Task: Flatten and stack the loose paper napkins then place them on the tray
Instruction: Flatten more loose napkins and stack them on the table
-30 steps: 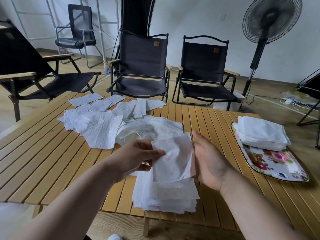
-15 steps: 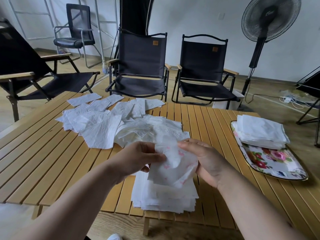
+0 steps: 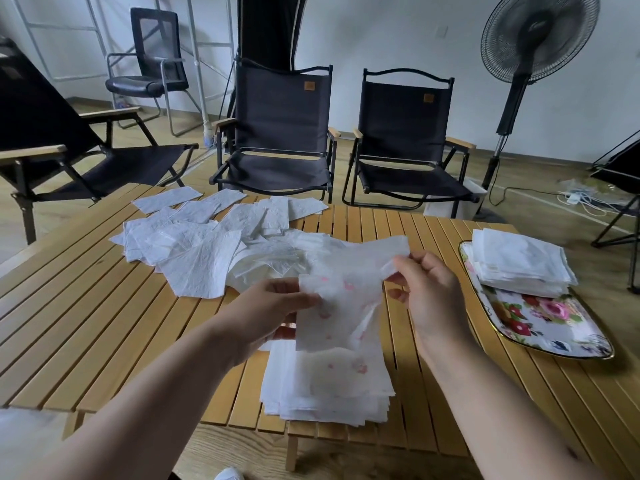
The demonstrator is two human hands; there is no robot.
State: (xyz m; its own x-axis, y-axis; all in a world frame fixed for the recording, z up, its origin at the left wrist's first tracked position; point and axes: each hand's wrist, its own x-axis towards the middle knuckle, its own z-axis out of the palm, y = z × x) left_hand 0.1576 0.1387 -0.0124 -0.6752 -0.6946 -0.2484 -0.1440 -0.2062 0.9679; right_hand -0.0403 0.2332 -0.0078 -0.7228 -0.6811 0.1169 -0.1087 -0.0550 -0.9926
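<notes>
Head view: slatted wooden counter (image 3: 86,323), wood floor (image 3: 540,211), white wall (image 3: 398,36). Left hand (image 3: 273,306) and right hand (image 3: 429,292) each pinch edge of pink-printed napkin (image 3: 339,306), held in air above near stack (image 3: 329,386). Beyond-left of stack: loose napkins (image 3: 207,244) heaped. Right of stack: floral tray (image 3: 554,327) bearing folded pile (image 3: 519,261). Beyond stack: black folding chairs (image 3: 280,119), pedestal fan (image 3: 540,36).

our bare left forearm (image 3: 156,386) and right forearm (image 3: 491,393) reaching in from below, our left grip (image 3: 266,306) pinching one napkin (image 3: 339,306) at its left edge, our right grip (image 3: 429,292) a little higher, fingers curled on its upper corner
</notes>
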